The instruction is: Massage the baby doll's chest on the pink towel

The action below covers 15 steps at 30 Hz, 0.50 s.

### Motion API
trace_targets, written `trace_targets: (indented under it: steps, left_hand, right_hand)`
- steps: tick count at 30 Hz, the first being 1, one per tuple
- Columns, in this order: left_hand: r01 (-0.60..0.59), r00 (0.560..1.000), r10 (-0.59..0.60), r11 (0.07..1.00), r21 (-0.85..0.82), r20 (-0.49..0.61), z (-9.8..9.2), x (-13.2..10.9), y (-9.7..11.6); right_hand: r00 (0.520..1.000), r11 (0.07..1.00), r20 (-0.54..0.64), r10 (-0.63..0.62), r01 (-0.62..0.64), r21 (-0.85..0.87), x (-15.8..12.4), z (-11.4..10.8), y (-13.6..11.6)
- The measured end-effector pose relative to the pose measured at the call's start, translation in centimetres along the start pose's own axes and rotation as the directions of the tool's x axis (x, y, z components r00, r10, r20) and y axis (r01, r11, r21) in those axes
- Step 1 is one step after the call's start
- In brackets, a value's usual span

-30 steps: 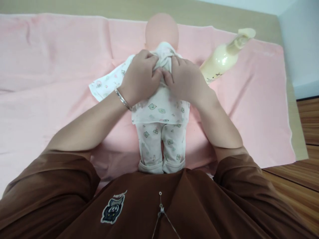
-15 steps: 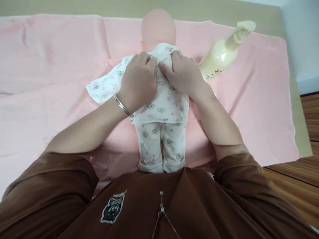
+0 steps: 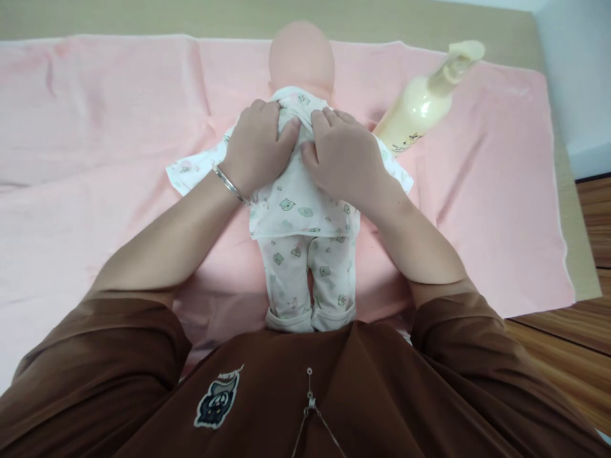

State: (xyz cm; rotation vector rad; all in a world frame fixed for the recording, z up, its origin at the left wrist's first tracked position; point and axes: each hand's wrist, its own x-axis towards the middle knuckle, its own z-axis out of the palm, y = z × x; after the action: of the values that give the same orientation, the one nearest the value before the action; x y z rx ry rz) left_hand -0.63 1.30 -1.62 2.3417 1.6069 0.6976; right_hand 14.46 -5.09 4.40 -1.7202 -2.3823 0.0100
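Observation:
A baby doll (image 3: 300, 57) lies on its back on a pink sheet (image 3: 95, 127), dressed in a white printed top (image 3: 296, 210) and matching trousers (image 3: 310, 280). My left hand (image 3: 255, 146), with a silver bracelet at the wrist, rests on the doll's chest with its fingers curled on the top's cloth near the collar. My right hand (image 3: 341, 156) lies beside it on the chest, fingers bent and pressed on the same cloth. The doll's arms are hidden under my hands and the sleeves.
A cream pump bottle (image 3: 422, 108) lies on the sheet just right of the doll's shoulder. The bed's tan edge (image 3: 580, 254) and a wooden floor (image 3: 573, 343) are at the right. My brown shirt (image 3: 286, 394) fills the bottom of the view.
The bunched cloth at the doll's neck has been pulled down and smoothed over the chest. Both hands have flattened out and the right sleeve now shows beside my right hand.

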Motion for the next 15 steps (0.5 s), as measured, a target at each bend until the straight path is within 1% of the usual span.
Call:
trace_targets:
  steps: [2,4,6,8,10,12,13,15]
  left_hand:
    - [-0.008,1.000,0.009,0.997,0.080,-0.016,-0.4,-0.7,1.0]
    - [-0.082,0.996,0.087,0.991,0.109,-0.034,-1.2,-1.7,2.3]
    - [-0.160,0.986,0.164,0.984,0.081,-0.039,-2.1,-2.6,3.5]
    - [-0.192,0.980,0.193,0.981,0.019,-0.046,-2.6,-2.9,4.0]
    - [-0.174,0.984,0.171,0.983,-0.067,-0.048,-2.6,-2.6,3.7]
    - [-0.104,0.994,0.099,0.985,-0.137,-0.041,-2.2,-1.7,2.8]
    - [-0.062,0.998,0.057,0.986,-0.154,-0.039,-1.9,-1.2,2.3]
    - [-0.018,1.000,0.015,0.989,-0.148,-0.018,-1.3,-0.6,1.5]
  right_hand:
    - [1.000,1.000,-0.021,0.008,-0.007,0.026,0.6,0.5,0.7]
    - [0.999,0.997,-0.007,0.046,-0.045,0.068,1.3,1.0,1.6]
    - [0.996,0.989,0.028,0.088,-0.090,0.119,2.0,1.5,2.5]
    - [0.992,0.982,0.059,0.116,-0.123,0.143,2.3,1.8,3.0]
    - [0.985,0.980,0.071,0.155,-0.162,0.118,2.2,1.8,2.8]
    - [0.984,0.982,0.043,0.171,-0.174,0.070,1.5,1.5,1.9]
    - [0.986,0.985,0.022,0.166,-0.167,0.047,1.1,1.3,1.3]
    - [0.992,0.992,-0.021,0.122,-0.122,0.000,0.3,0.9,0.1]
